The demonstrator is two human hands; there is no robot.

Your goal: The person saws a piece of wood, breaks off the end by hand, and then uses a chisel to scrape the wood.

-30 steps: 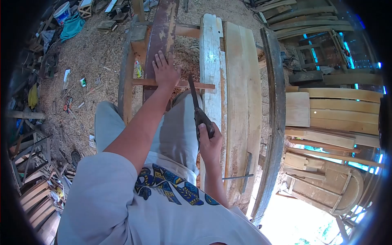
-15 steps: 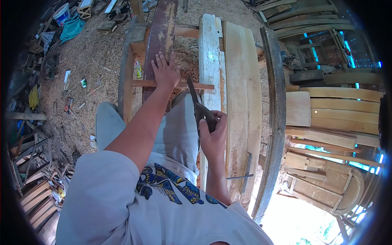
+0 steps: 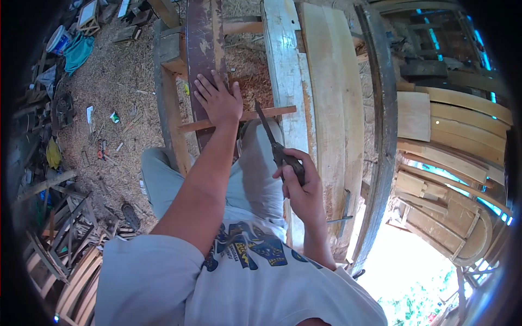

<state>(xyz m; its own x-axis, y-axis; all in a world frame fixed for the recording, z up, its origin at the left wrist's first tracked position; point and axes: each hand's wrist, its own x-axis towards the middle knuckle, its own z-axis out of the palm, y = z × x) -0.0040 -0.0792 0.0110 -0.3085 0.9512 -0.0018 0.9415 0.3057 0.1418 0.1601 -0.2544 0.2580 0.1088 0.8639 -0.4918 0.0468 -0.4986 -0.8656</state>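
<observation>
My left hand (image 3: 220, 102) lies with fingers spread on a dark brown painted plank (image 3: 204, 38). Its heel rests over a narrow wooden strip (image 3: 280, 111) that bridges from the brown plank across a gap to a white-painted board (image 3: 281, 54). In my right hand (image 3: 305, 187) is the dark handle of a handsaw (image 3: 266, 124), the fingers wrapped round it. The saw's blade points up and away, overlapping the strip in the head view just right of my left hand. My legs show beneath the strip.
Wide pale planks (image 3: 337, 108) lie right of the white board, bordered by a dark beam (image 3: 379, 125). A metal clamp-like bar (image 3: 346, 212) sits on them. Stacked boards (image 3: 467, 119) stand far right. Sawdust and scraps cover the floor at left, near a white bucket (image 3: 58, 41).
The whole view has shifted and turned slightly, so the planks appear tilted. My left hand stays on the brown plank, and the handsaw remains in my right hand, its blade across the strip.
</observation>
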